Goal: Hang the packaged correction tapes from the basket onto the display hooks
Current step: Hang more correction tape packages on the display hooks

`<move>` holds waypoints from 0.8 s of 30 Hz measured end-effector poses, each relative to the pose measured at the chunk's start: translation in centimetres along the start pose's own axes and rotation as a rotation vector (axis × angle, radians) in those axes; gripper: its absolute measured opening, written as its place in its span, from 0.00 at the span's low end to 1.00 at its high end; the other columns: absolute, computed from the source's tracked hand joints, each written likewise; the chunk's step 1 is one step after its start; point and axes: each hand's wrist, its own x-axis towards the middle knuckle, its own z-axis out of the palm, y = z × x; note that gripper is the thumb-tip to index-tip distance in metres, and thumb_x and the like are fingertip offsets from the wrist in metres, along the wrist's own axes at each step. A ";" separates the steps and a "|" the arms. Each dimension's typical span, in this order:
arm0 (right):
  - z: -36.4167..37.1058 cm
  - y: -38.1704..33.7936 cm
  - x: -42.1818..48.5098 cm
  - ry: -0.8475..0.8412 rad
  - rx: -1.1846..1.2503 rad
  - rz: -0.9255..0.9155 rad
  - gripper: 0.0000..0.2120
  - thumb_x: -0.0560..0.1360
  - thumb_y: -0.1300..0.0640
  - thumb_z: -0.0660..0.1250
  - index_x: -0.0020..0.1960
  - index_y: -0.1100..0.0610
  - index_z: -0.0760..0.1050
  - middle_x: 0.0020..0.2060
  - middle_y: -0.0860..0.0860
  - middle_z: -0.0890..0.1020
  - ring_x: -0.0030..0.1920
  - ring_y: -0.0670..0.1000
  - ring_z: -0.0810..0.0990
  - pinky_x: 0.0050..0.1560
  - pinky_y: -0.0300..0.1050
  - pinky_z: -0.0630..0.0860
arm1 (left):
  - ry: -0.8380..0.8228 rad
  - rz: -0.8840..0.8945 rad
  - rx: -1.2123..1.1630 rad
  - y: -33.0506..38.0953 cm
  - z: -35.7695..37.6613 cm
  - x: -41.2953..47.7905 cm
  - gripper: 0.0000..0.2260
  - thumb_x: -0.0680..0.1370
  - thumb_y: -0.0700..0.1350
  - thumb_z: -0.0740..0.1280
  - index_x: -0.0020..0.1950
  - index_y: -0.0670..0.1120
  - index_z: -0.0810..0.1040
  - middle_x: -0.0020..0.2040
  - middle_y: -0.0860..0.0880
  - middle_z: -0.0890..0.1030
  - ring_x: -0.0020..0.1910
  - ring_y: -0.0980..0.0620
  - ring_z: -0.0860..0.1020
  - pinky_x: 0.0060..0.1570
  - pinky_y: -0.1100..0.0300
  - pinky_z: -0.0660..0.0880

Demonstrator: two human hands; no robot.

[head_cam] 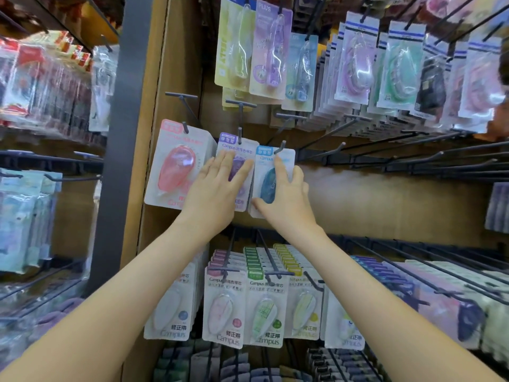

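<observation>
The right hand (286, 197) holds the blue pack (268, 186) of correction tape. Its thumb lies along the pack's lower left edge, its outer fingers wrap the right edge, and its index finger runs straight up the front towards the header. The pack stands nearly upright, with its long axis vertical and its top leaning slightly right.

The hook (281, 146) it is meant for shows its upturned tip right at the header's top right corner, just above the index fingertip. The hook's arm runs back from there to the far wall. I cannot tell whether the tip has already passed through the hang hole. Either way, the next move is probably a push away from the person, along the hook's arm.

The left hand (217, 194) lies flat with straight fingers on the purple pack (232, 146). That pack hangs just to the left and touches the blue pack's edge, so this hand is likely holding it clear. A pink pack (176, 166) hangs further left. The basket is out of view.
</observation>
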 end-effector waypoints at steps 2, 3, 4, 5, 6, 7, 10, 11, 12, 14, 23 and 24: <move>-0.5 -0.1 -0.1 -0.001 -0.044 -0.007 0.40 0.76 0.48 0.67 0.78 0.48 0.46 0.71 0.54 0.55 0.66 0.57 0.61 0.63 0.51 0.68 | -0.044 -0.007 -0.079 -0.4 -1.0 0.0 0.35 0.78 0.43 0.62 0.79 0.47 0.44 0.78 0.38 0.48 0.77 0.40 0.48 0.73 0.52 0.53; -0.8 -0.1 -0.1 -0.009 -0.068 -0.008 0.39 0.76 0.49 0.67 0.78 0.48 0.46 0.71 0.54 0.55 0.66 0.57 0.60 0.63 0.51 0.68 | -0.056 -0.004 -0.127 -0.5 -1.7 0.0 0.35 0.77 0.42 0.63 0.79 0.47 0.47 0.77 0.38 0.49 0.76 0.40 0.50 0.72 0.52 0.57; -1.1 0.0 -0.1 -0.023 -0.096 -0.008 0.39 0.76 0.50 0.67 0.78 0.47 0.46 0.71 0.54 0.54 0.66 0.58 0.60 0.62 0.51 0.68 | -0.069 0.001 -0.172 -0.8 -2.3 0.0 0.34 0.77 0.41 0.63 0.79 0.47 0.50 0.76 0.39 0.51 0.75 0.40 0.54 0.71 0.51 0.60; -1.5 0.0 -0.1 -0.037 -0.124 -0.009 0.38 0.77 0.50 0.66 0.78 0.47 0.46 0.72 0.54 0.54 0.67 0.58 0.59 0.62 0.52 0.69 | -0.092 0.002 -0.203 -1.0 -2.9 0.1 0.33 0.77 0.40 0.63 0.79 0.48 0.51 0.76 0.40 0.52 0.74 0.40 0.56 0.69 0.52 0.62; -1.9 0.1 -0.1 -0.055 -0.153 -0.012 0.38 0.77 0.51 0.66 0.78 0.46 0.46 0.72 0.54 0.53 0.67 0.58 0.59 0.62 0.53 0.69 | -0.128 0.004 -0.217 -1.3 -3.7 0.3 0.33 0.77 0.41 0.63 0.78 0.48 0.52 0.76 0.41 0.52 0.73 0.41 0.58 0.68 0.53 0.63; -2.3 0.2 0.0 -0.075 -0.180 -0.013 0.38 0.77 0.52 0.66 0.78 0.45 0.46 0.73 0.54 0.53 0.68 0.59 0.58 0.63 0.55 0.69 | -0.167 0.005 -0.224 -1.5 -4.4 0.5 0.32 0.77 0.41 0.63 0.78 0.49 0.52 0.76 0.42 0.52 0.72 0.42 0.59 0.67 0.54 0.64; -3.8 0.7 0.4 -0.124 -0.259 -0.012 0.39 0.76 0.56 0.66 0.77 0.43 0.45 0.72 0.54 0.54 0.66 0.58 0.59 0.61 0.57 0.72 | -0.272 -0.008 -0.284 -1.9 -6.2 1.2 0.32 0.78 0.41 0.63 0.78 0.52 0.51 0.75 0.45 0.53 0.67 0.45 0.67 0.58 0.58 0.70; -4.2 0.9 0.5 -0.129 -0.284 -0.018 0.39 0.75 0.57 0.66 0.77 0.42 0.45 0.71 0.54 0.55 0.65 0.58 0.60 0.60 0.56 0.72 | -0.301 -0.016 -0.320 -2.0 -6.4 1.4 0.33 0.78 0.41 0.63 0.78 0.53 0.51 0.74 0.47 0.54 0.62 0.47 0.69 0.52 0.61 0.72; -4.5 1.0 0.6 -0.133 -0.300 -0.024 0.39 0.75 0.57 0.66 0.77 0.42 0.46 0.70 0.54 0.57 0.64 0.58 0.61 0.59 0.56 0.72 | -0.323 -0.026 -0.358 -2.1 -6.5 1.5 0.33 0.77 0.40 0.63 0.78 0.54 0.52 0.73 0.48 0.56 0.57 0.50 0.70 0.46 0.63 0.73; -4.6 1.0 0.6 -0.153 -0.280 -0.020 0.38 0.76 0.54 0.66 0.77 0.42 0.46 0.68 0.54 0.59 0.64 0.57 0.61 0.58 0.55 0.71 | -0.342 -0.052 -0.423 -2.3 -6.4 1.6 0.34 0.77 0.39 0.64 0.78 0.56 0.52 0.72 0.51 0.57 0.50 0.52 0.71 0.36 0.66 0.72; -1.5 -1.1 0.0 -0.108 -0.056 0.072 0.44 0.73 0.44 0.70 0.78 0.46 0.45 0.70 0.55 0.56 0.65 0.57 0.64 0.58 0.51 0.71 | -0.156 -0.038 -0.114 -0.9 -3.2 0.2 0.33 0.80 0.42 0.62 0.79 0.50 0.45 0.76 0.41 0.54 0.66 0.45 0.69 0.57 0.58 0.74; -1.2 -1.0 0.2 -0.105 -0.043 0.084 0.44 0.73 0.44 0.70 0.78 0.46 0.45 0.70 0.55 0.56 0.65 0.58 0.64 0.58 0.51 0.71 | -0.137 -0.016 -0.063 -0.8 -2.8 0.3 0.34 0.79 0.43 0.62 0.79 0.49 0.44 0.76 0.40 0.54 0.67 0.44 0.67 0.58 0.56 0.74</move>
